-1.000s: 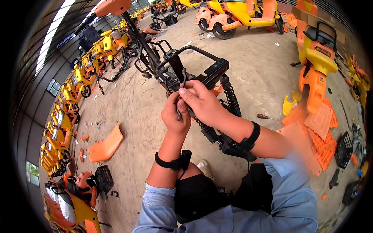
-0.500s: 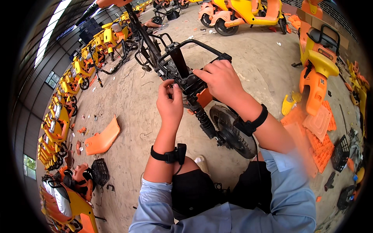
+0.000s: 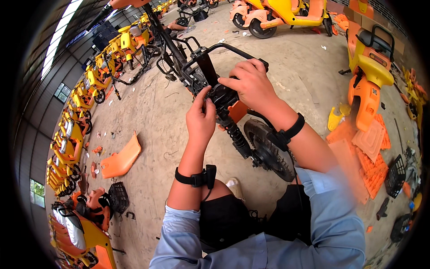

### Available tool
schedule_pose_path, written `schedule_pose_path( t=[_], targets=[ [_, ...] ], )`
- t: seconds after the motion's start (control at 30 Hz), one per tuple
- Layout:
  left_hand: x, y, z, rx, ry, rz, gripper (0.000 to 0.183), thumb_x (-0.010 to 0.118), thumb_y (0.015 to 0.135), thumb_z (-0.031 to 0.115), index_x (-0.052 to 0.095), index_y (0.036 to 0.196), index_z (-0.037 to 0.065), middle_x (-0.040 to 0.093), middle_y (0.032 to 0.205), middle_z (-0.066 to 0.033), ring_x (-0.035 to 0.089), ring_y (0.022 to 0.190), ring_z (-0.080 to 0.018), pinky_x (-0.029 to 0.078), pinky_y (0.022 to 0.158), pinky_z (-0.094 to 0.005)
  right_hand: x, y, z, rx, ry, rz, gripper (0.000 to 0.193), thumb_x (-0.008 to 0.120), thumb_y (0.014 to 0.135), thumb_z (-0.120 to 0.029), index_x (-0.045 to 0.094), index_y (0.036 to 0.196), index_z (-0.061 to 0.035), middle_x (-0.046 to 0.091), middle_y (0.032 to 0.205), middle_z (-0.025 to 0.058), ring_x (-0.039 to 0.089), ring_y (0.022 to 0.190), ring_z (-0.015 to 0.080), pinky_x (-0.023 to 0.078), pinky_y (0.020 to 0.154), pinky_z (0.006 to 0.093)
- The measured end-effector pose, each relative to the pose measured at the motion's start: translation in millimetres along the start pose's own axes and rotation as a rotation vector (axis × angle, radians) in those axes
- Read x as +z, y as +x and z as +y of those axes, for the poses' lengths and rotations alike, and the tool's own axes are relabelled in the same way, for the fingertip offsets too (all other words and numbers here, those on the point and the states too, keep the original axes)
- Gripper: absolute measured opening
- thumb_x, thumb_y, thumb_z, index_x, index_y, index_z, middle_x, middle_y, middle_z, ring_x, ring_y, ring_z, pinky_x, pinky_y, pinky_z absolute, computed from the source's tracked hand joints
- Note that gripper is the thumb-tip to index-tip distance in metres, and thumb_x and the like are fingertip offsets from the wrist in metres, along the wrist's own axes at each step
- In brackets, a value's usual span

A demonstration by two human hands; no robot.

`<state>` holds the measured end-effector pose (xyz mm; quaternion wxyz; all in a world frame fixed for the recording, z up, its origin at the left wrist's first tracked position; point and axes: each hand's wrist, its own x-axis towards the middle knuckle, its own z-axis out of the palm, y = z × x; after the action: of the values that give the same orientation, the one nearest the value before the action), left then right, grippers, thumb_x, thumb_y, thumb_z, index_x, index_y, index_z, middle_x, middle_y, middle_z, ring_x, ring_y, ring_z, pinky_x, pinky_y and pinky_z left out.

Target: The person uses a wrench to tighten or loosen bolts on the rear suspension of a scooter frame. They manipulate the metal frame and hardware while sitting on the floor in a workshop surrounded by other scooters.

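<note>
A stripped black scooter frame (image 3: 207,67) stands before me, its rear wheel (image 3: 271,148) and coil-spring shock absorber (image 3: 237,136) bared. My left hand (image 3: 200,119) is at the near left of the seat-area bracket (image 3: 222,95). Its index finger points up to the bracket, the thumb stands apart, and no object shows between them. Across from it, my right hand (image 3: 255,87) lies over the bracket's right side by the black tubular rail (image 3: 239,52). One digit stretches left; the others curl down, and whatever they hold is hidden. An orange piece (image 3: 237,112) hangs under the bracket.
Yellow-and-orange scooters line the left wall; more (image 3: 286,18) stand at the back. A partly stripped scooter (image 3: 369,80) is at the right. Orange panels (image 3: 369,139) lie near it, a curved orange panel (image 3: 122,157) at the left, and black baskets (image 3: 118,197) on both sides.
My left hand has moved up and slightly right, its index finger straightening toward the bracket. My right hand has shifted slightly up and left over the bracket. The view has shifted a little.
</note>
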<state>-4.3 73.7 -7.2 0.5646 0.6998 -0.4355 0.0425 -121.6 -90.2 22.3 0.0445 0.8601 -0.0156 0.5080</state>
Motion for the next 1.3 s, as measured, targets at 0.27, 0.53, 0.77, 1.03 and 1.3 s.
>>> schedule_pose_path(
  t=[0.27,0.53,0.77,1.03,1.3],
  targets=[
    [0,1,2,0.054,0.053,0.025,0.027,0.058,0.100,0.005,0.071,0.124,0.006,0.066,0.085,0.0010,0.049,0.069,-0.0041,0.043,0.062,-0.0225,6,4,9,-0.018,0.035,0.007,0.030,0.065,0.079,-0.005,0.078,0.099,-0.0228,0.068,0.089,-0.0036,0.061,0.106,0.0177,0.036,0.104,0.0415],
    [1,0,5,0.009,0.111,0.040,0.026,0.058,0.100,0.006,0.072,0.122,0.004,0.071,0.093,-0.0022,0.055,0.076,-0.0058,0.048,0.070,-0.0237,15,4,8,-0.018,-0.002,0.028,0.025,0.063,0.082,-0.009,0.076,0.099,-0.0217,0.068,0.091,-0.0036,0.062,0.106,0.0176,0.037,0.104,0.0410],
    [-1,0,10,-0.026,0.151,0.023,0.028,0.057,0.099,0.006,0.072,0.122,0.005,0.075,0.103,-0.0054,0.060,0.082,-0.0067,0.050,0.075,-0.0248,10,7,9,-0.043,-0.003,0.007,0.016,0.061,0.084,-0.011,0.074,0.092,-0.0168,0.068,0.089,-0.0003,0.062,0.101,0.0187,0.039,0.101,0.0386],
    [-4,2,5,-0.024,0.128,0.033,0.029,0.055,0.099,0.005,0.072,0.121,0.003,0.076,0.106,-0.0079,0.063,0.087,-0.0083,0.051,0.079,-0.0255,-30,17,-43,0.052,-0.108,-0.523,0.012,0.066,0.084,-0.013,0.073,0.093,-0.0094,0.069,0.091,0.0056,0.068,0.087,0.0210,0.047,0.080,0.0337],
    [3,3,-8,0.044,0.070,0.013,0.034,0.066,0.094,0.004,0.069,0.128,0.004,0.075,0.107,-0.0086,0.066,0.094,-0.0124,0.053,0.085,-0.0289,-32,10,-95,0.087,-0.357,-0.415,0.025,0.067,0.080,-0.016,0.068,0.100,-0.0006,0.064,0.080,0.0057,0.063,0.066,0.0162,0.044,0.061,0.0317]
  ],
)
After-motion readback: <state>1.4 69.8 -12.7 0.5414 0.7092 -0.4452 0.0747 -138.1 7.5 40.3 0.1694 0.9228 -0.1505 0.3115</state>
